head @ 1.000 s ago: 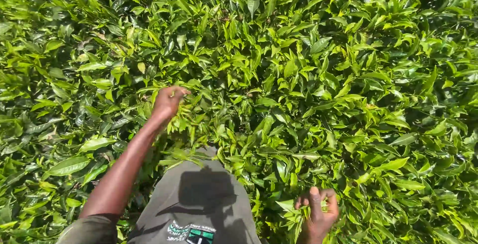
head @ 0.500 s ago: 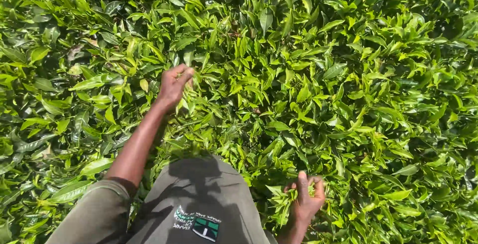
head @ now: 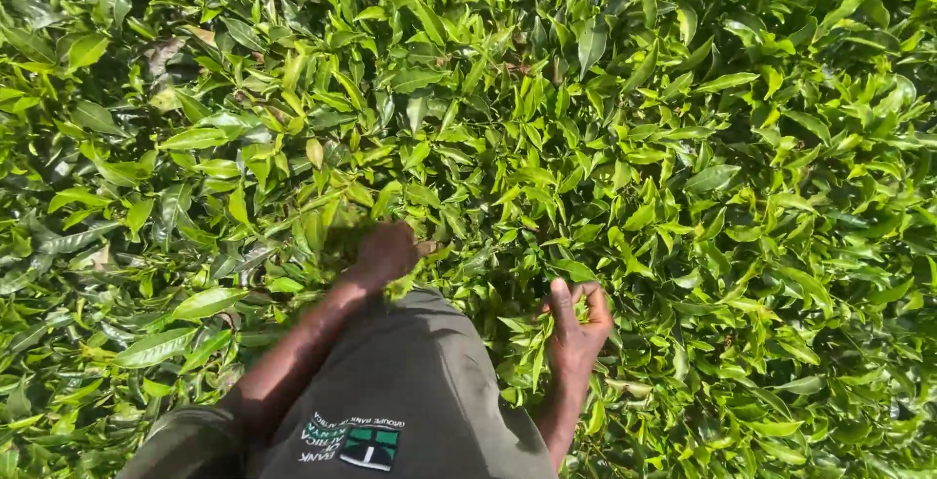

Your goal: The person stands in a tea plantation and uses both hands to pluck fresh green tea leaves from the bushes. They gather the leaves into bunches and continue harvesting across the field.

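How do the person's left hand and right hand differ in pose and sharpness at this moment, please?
The left hand is motion-blurred and closed into a fist; the right hand is sharp, its fingers curled around leaves. The left sits higher in the view, the right lower. Both are among the green bush leaves.

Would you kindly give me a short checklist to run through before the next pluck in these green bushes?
1. Right hand closed on plucked leaves: ok, a few sprigs sit in its curled fingers.
2. Left hand sharp enough to judge its grip: not ok, blurred.
3. Left hand holding leaves: cannot tell.
4. Fresh shoots ahead of both hands: ok, dense and bright.
5. Grey shirt clear of the hands: ok, below them.
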